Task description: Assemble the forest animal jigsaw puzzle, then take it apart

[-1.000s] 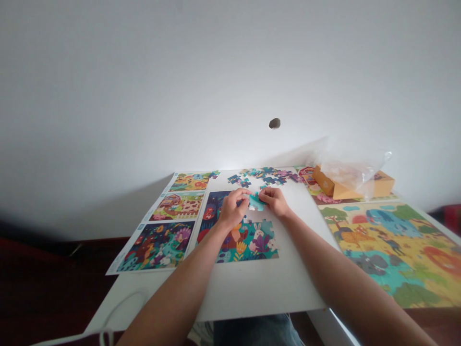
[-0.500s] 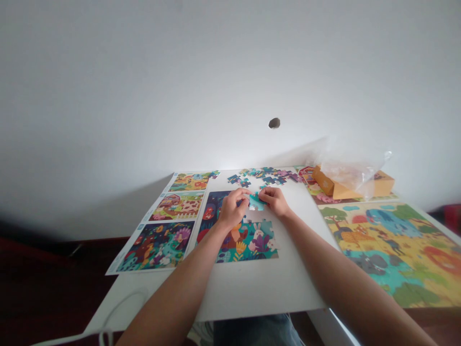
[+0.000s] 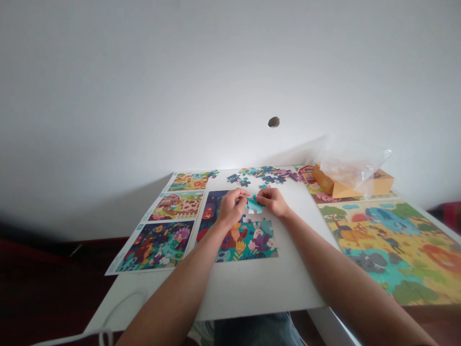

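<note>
Head view: left hand and right hand together, both pinching teal jigsaw piece; partly built jigsaw just under hands, top still gapped; loose pieces beyond hands.

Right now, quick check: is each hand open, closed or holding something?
Left hand: closed, pinching a teal jigsaw puzzle piece.
Right hand: closed, pinching the same piece.

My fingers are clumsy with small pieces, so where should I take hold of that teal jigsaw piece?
Pinch the teal cardboard jigsaw piece by opposite edges, coming from above, since it looks thin and flat. The left hand and right hand hold it from either side, so its near edge looks freest.
</note>
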Demonstrator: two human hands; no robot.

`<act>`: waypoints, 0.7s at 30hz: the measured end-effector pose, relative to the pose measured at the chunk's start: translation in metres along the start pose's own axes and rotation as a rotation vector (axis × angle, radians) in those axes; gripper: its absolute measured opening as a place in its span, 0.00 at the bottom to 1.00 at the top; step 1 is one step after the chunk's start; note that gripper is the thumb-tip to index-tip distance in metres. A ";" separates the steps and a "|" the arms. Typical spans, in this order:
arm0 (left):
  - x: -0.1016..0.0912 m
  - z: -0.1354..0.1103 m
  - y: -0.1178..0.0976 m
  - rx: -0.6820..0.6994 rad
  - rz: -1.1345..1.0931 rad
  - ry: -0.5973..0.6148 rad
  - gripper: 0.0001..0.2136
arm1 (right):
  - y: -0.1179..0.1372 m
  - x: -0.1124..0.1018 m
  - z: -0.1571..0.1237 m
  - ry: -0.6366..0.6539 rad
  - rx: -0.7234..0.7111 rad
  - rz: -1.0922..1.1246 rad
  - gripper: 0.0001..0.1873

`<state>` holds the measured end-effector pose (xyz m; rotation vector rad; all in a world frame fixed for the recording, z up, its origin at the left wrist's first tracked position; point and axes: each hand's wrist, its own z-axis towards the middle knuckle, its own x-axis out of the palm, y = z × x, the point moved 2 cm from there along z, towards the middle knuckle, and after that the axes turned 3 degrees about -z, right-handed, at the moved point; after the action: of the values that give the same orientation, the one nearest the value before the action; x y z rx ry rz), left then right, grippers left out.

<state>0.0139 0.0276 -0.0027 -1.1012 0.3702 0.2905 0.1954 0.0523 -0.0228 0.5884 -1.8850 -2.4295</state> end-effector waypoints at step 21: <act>0.007 -0.010 0.002 0.182 0.584 0.391 0.18 | 0.023 -0.051 -0.022 0.427 0.274 -0.295 0.05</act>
<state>0.0183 0.0194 -0.0114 -0.8483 1.0532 0.5451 0.2439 0.0377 0.0088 1.3613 -2.0589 -1.9643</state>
